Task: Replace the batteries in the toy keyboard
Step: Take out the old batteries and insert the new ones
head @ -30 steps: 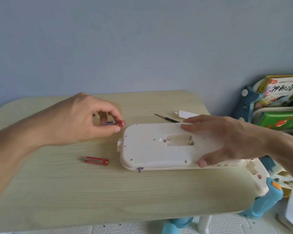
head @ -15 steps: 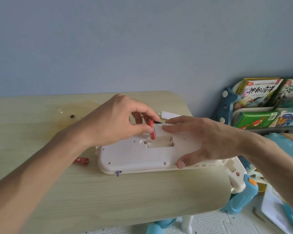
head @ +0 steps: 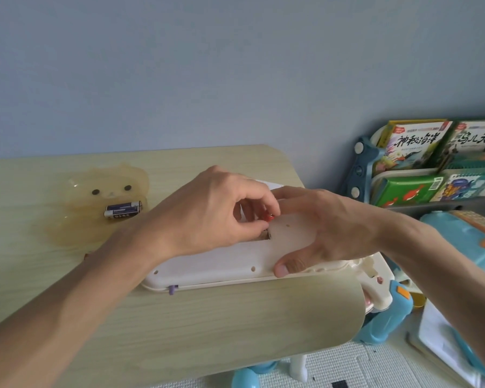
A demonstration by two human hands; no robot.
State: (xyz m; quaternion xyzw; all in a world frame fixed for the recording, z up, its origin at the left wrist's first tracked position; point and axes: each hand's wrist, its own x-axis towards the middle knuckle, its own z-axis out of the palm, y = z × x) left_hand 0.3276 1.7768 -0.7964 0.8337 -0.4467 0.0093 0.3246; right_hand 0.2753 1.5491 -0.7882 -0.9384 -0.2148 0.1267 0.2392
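The white toy keyboard (head: 224, 264) lies face down on the wooden table (head: 207, 326). My left hand (head: 210, 214) is over its battery compartment, fingers pinched on a red battery (head: 268, 217) that points down into the opening. My right hand (head: 319, 231) rests on the keyboard's right part, thumb on its front edge, forefinger touching the battery's top. Most of the compartment is hidden by my left hand. Two blue-and-silver batteries (head: 123, 209) lie on a clear bear-shaped tray (head: 95, 208) at the left.
A white cover piece (head: 266, 184) peeks out behind my hands. A sliver of another red battery (head: 86, 256) shows beside my left forearm. A shelf with picture books (head: 431, 163) and blue toys (head: 387, 315) stand right of the table.
My left hand has carried the red battery from left of the keyboard to the compartment and pushed it lower in. The view has shifted, revealing the bear tray with two batteries.
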